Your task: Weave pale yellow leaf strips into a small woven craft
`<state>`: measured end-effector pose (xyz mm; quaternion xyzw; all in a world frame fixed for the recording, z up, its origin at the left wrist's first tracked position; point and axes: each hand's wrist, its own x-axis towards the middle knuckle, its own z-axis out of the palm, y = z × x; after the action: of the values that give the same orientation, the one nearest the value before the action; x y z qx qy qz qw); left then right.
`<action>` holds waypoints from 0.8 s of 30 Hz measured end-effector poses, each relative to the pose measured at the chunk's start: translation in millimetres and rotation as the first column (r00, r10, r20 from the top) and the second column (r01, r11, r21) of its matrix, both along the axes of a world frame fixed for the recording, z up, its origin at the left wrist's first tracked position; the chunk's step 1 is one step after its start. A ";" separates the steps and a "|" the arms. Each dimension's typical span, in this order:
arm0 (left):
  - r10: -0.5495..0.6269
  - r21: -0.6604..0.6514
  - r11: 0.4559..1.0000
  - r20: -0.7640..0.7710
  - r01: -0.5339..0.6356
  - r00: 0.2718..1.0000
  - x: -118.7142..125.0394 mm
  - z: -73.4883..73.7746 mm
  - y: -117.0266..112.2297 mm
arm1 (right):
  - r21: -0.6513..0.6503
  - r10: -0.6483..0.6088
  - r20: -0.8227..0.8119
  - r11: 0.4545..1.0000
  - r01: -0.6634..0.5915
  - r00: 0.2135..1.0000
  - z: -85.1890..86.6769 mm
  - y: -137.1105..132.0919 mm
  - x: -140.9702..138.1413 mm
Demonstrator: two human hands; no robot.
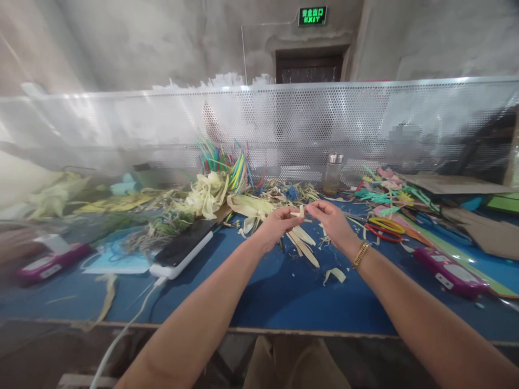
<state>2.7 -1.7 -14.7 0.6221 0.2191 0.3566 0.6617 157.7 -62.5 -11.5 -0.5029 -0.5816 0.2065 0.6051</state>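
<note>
Above the blue tabletop, my left hand (279, 224) pinches a small pale strip of dried husk (300, 212) between thumb and fingers. From the other side, the closed fingertips of my right hand (331, 222) meet the same strip. How the strip is folded is too small to make out. Just beyond my left hand lies a wide pale husk leaf (249, 205). Narrow cut husk pieces (302, 248) are spread beneath my hands, and a curled scrap (334, 275) lies nearer to me.
A white-edged black device (186, 243) with a white cable stands left, beside dried husks (206, 194). Coloured stems (227, 162) and a bottle (333, 173) stand before a perforated metal screen (300, 119). Purple boxes (450, 273) flank me. A blurred person's hand (18, 243) is far left.
</note>
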 end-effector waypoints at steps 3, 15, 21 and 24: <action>-0.023 0.072 0.997 -0.117 0.031 0.993 -2.4 1.2 -2.0 | -0.049 0.048 0.029 0.998 -0.046 0.998 2.6 -0.9 0.9; -0.054 -0.170 0.985 -0.077 0.040 0.996 4.6 0.4 -10.6 | -0.037 0.074 -0.312 0.995 -0.090 0.947 -13.3 7.0 -14.0; 0.012 -0.038 0.999 -0.092 -0.016 0.996 7.1 2.2 -14.1 | 0.030 -0.037 -0.311 0.998 0.048 0.950 -12.2 6.3 -18.3; -0.038 -0.016 0.999 -0.072 0.037 0.997 6.6 1.7 -14.2 | 0.034 -0.053 -0.304 0.997 0.067 0.951 -12.1 6.2 -17.8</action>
<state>9.3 -15.9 -13.0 0.6336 0.2338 0.3200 0.6644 139.9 -56.3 -23.6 -0.4694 -0.4709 0.2499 0.7039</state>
